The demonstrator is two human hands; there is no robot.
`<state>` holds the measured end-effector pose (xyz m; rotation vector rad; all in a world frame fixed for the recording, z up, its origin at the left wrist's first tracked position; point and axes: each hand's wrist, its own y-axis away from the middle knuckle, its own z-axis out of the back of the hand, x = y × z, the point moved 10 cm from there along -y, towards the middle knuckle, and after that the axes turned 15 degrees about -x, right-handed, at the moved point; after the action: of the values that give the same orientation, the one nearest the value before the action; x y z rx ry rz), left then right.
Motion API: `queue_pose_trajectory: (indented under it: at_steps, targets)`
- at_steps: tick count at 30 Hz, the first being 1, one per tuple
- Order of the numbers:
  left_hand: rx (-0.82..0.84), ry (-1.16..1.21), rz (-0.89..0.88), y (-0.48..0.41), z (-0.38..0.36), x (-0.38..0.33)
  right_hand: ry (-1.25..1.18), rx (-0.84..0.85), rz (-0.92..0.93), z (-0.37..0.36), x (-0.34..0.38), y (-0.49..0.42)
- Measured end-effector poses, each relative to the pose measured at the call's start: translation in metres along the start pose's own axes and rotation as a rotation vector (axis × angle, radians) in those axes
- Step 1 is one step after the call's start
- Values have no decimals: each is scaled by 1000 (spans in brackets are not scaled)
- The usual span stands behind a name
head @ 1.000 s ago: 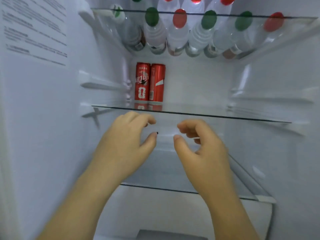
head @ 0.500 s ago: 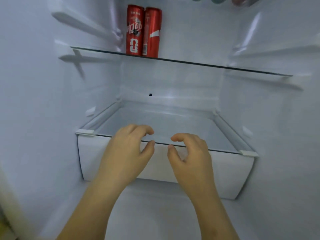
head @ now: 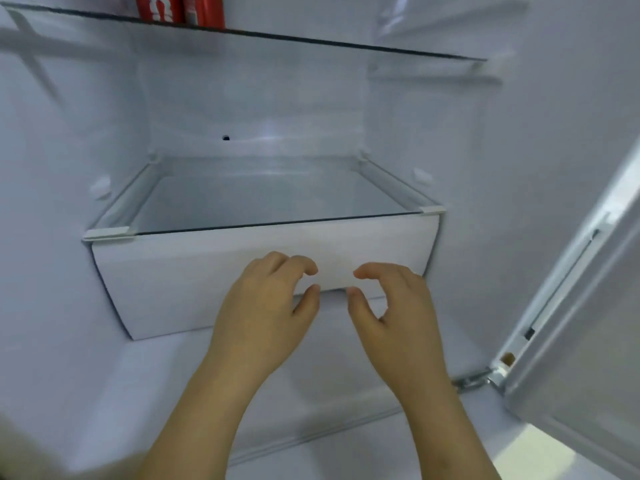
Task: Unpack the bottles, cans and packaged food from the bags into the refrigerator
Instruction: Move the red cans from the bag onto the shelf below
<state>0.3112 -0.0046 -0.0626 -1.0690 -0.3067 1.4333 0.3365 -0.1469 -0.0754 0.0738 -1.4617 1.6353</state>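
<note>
I look into the open white refrigerator. Two red cans (head: 180, 10) stand on the upper glass shelf (head: 346, 46), cut off by the top edge. Below it a lower glass shelf (head: 270, 199) covers a white drawer (head: 166, 282). My left hand (head: 266, 313) and my right hand (head: 394, 317) hover side by side in front of the drawer's face, fingers loosely curled, holding nothing. Neither hand clearly touches the drawer. No bags are in view.
The refrigerator floor (head: 138, 393) spreads below the drawer. The open door (head: 588, 341) with its hinge (head: 485, 375) stands at the right. White side walls close in left and right.
My view has tilted down: the bottle shelf has left the frame and the cans slid to the top edge. Both hands have dropped from the shelf level to the drawer's front, still holding nothing.
</note>
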Motion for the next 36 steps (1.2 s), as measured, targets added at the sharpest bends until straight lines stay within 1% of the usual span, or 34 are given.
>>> queue_pose_trajectory:
  at_steps: [4, 6, 9, 12, 16, 20, 23, 30, 36]
  targets:
    - [134, 127, -73, 28, -19, -25, 128, 0, -84, 28, -13, 36]
    - [174, 189, -118, 42, -26, -42, 187, -3, -136, 48, -20, 53]
    - [231, 266, -184, 63, -35, -71, 275, -44, -192, 84, -30, 76]
    - [335, 339, -256, 89, -51, -104, 362, -75, -269, 121, -41, 99]
    - [482, 432, -341, 131, -74, -158, 535, -195, -352, 187, -51, 132]
    - [637, 480, -486, 186, -92, -224, 678, -197, -512, 256, -68, 171]
    - [712, 516, -599, 230, -98, -279, 760, -258, -605, 318, -72, 205]
    - [842, 662, -770, 337, -73, -416, 973, -343, -781, 464, -64, 292]
    - [905, 764, -924, 438, -33, -520, 1060, -442, -910, 584, -34, 366]
